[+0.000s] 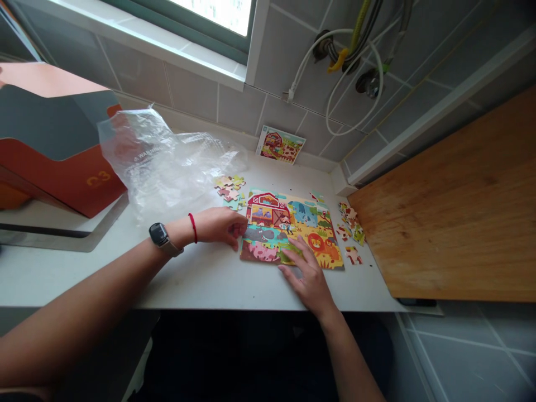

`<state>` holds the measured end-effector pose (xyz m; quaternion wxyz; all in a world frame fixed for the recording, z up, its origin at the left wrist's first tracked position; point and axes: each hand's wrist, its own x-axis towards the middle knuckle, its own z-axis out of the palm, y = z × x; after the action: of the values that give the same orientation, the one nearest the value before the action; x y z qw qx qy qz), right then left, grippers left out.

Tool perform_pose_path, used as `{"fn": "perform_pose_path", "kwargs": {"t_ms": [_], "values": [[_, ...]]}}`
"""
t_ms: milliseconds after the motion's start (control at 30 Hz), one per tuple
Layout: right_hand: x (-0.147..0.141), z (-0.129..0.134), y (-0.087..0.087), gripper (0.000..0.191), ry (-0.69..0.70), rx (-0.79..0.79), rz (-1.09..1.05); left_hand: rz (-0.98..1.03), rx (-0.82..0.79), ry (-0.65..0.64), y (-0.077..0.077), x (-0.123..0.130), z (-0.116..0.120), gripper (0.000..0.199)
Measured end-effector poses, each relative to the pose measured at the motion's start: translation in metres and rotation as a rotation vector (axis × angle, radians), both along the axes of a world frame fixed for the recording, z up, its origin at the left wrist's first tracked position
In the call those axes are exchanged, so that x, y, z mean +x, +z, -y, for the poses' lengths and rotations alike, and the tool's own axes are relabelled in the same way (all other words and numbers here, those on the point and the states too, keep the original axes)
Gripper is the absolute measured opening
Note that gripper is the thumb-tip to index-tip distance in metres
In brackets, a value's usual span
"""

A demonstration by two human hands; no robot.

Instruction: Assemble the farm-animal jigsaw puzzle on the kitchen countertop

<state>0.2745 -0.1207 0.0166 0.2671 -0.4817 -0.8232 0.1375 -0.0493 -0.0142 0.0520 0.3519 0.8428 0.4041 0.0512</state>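
A plastic bag (180, 173) lies left of centre; the left hand (221, 228) curls at the left edge of the central puzzle (298, 224), any pinch hidden; the right hand (309, 278) spreads its fingers over the lower edge; loose pieces (354, 224) lie right of centre.
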Motion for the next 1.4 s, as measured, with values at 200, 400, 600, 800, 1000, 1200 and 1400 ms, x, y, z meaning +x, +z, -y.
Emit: {"fn": "perform_pose_path", "kwargs": {"t_ms": [200,400,600,800,1000,1200,1400], "values": [[-0.014,-0.007,-0.003,0.031,0.024,0.013,0.027,0.003,-0.014,0.026,-0.001,0.002,0.000,0.026],[-0.017,-0.007,0.000,0.029,-0.005,0.034,0.048,-0.003,0.015,0.025,-0.003,0.001,0.000,0.026],[-0.022,-0.005,-0.001,0.029,-0.024,0.019,0.050,-0.022,0.036,0.017,-0.001,0.002,0.000,0.024],[0.014,-0.010,0.005,0.048,-0.138,-0.002,-0.011,-0.047,0.051,0.012,0.000,0.003,0.002,0.025],[0.086,-0.020,-0.011,0.054,-0.564,0.098,-0.109,-0.057,0.071,0.017,-0.001,0.004,0.003,0.026],[0.086,-0.008,-0.023,0.045,-0.543,0.079,-0.098,-0.067,0.065,0.018,-0.006,0.004,0.001,0.030],[0.082,-0.005,-0.018,0.040,-0.527,0.086,-0.113,-0.005,0.095,-0.019,-0.010,0.001,-0.001,0.033]]}}
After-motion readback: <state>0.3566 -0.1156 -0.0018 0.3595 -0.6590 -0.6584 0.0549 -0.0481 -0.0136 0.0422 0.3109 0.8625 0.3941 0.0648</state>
